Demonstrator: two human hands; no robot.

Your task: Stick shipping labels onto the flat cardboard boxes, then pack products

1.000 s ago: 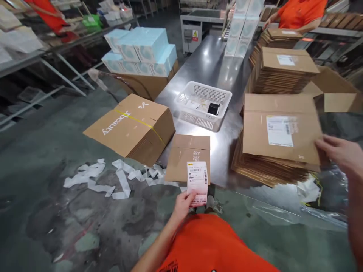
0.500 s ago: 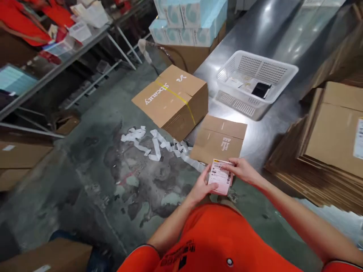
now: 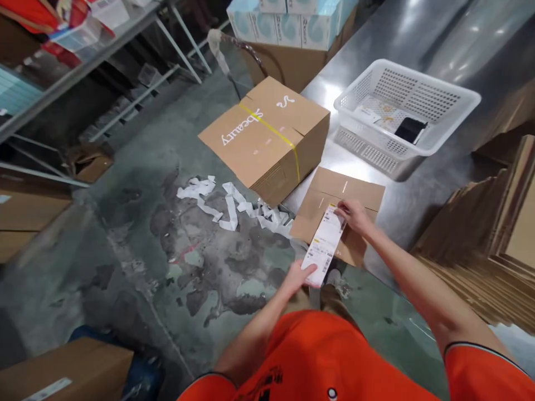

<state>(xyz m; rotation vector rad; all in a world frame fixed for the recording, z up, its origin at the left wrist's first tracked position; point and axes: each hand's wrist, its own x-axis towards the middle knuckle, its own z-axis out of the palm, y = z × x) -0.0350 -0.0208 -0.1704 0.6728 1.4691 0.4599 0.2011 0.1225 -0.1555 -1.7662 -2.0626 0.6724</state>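
Observation:
A strip of white printed shipping labels stretches between my two hands. My left hand is closed on the lower end, its thumb lying on top. With the fingertips of my right hand I pinch the upper end. Beneath the strip, a flat folded cardboard box lies at the corner of the metal table, partly covered by the labels and my right hand. A bundle of flattened boxes printed "beauty", bound with a yellow strap, sits just beyond it to the left.
A white plastic basket on the metal table holds a black item and papers. Stacked flat cardboard stands at right. Crumpled white backing strip litters the floor. Blue-white cartons are piled at the back; another workbench runs upper left.
My right hand has moved up and away from my left, drawing out the label strip to a longer length over the flat box. My view has shifted slightly.

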